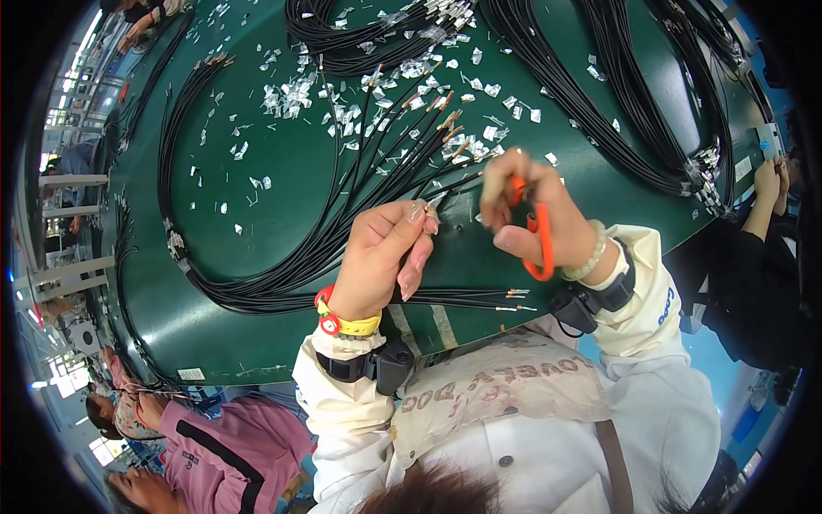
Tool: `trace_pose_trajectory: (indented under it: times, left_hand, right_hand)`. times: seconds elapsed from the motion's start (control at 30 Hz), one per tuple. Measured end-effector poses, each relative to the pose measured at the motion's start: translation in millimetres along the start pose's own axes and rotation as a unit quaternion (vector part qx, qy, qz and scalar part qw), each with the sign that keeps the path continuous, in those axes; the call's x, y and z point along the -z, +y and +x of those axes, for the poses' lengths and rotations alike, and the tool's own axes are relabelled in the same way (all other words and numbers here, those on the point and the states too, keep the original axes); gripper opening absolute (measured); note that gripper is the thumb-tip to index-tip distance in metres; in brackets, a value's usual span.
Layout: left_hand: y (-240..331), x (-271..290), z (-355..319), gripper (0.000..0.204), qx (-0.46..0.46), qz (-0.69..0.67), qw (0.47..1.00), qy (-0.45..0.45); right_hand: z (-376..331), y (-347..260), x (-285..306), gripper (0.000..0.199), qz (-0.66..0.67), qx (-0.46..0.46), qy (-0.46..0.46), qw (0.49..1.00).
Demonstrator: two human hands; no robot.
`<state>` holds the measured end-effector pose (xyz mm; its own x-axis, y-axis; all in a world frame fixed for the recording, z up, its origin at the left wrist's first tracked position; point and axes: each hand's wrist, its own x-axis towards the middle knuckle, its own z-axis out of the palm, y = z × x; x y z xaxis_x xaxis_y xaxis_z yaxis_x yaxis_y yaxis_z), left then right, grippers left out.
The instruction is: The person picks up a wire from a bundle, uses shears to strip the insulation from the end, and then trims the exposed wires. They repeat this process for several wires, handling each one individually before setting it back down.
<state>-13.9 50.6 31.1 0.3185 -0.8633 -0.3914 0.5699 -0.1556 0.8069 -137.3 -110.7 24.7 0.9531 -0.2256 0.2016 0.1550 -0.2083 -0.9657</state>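
I saw the green table [282,184] fill most of the view, curving away toward the rim, and I took it as my landmark. Across its far side lay long bundles of black cable [599,103], sweeping from the far edge toward the right edge. Another looped bundle of black wires [257,283] ran along the left part of the table and fanned out across its middle, their stripped ends pointing toward the table's centre. Scattered over the far middle of the table were many small silvery scraps [411,94].

Above the near edge of the table, my right hand [531,214] was closed round a pair of orange-handled scissors [538,231], fingers through the loops; a pale bead bracelet [591,253] sat at that wrist. Just to its left, also above the near edge, my left hand [385,257] was pinched shut, thumb and fingertips gripping a thin wire end [427,208] held up close to the scissors. A red and yellow wristband [342,321] circled the left wrist. A few loose wire tips [514,300] lay on the table's near edge below both hands.

Beyond the table's right edge another person's hand [768,180] reached toward the cables there.
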Motion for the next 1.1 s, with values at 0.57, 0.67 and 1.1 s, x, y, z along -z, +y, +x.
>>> trace_pose_trajectory:
  times: [0.57, 0.67, 1.1]
  left_hand:
    - [3.0, -1.4, -3.5, 0.027, 0.015, -0.059, 0.997, -0.053]
    - [0.1, 2.8, -1.8, 0.027, 0.023, -0.063, 0.995, -0.074]
    - [-24.8, 9.7, 28.0, 0.021, 0.104, -0.148, 0.959, -0.219]
  right_hand:
    - [0.7, -2.3, -17.9, 0.056, -0.286, -0.068, -0.088, 0.952]
    - [1.3, -4.3, -17.7, 0.056, -0.294, -0.082, -0.106, 0.946]
    - [0.9, 7.6, 3.2, 0.049, -0.23, -0.037, -0.151, 0.961]
